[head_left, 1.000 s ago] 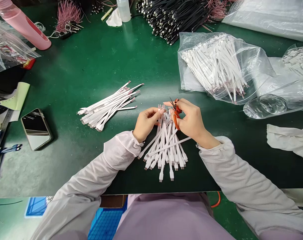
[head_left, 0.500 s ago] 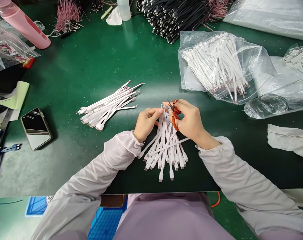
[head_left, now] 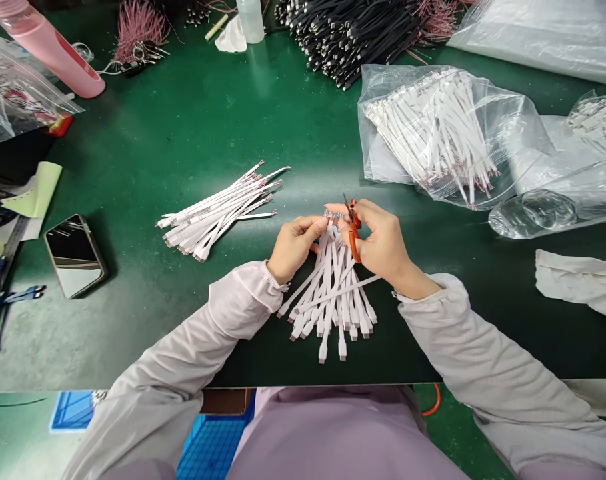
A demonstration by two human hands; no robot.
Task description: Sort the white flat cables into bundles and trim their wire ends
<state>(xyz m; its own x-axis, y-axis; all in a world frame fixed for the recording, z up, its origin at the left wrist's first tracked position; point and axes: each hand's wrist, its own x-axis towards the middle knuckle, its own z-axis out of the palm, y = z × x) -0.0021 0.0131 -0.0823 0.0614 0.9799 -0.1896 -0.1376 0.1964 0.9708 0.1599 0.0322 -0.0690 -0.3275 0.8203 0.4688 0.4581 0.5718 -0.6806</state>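
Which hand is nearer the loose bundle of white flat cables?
Left. The left hand, pinching a fan of cables, sits just right of the loose bundle of white flat cables, not touching it. The right hand, holding orange-handled scissors, is farther right.

A bundle of flat white cables is pinched together at its thin, bared wire ends, with the white plugs fanned downward; small orange-handled scissors are held upright beside those ends.
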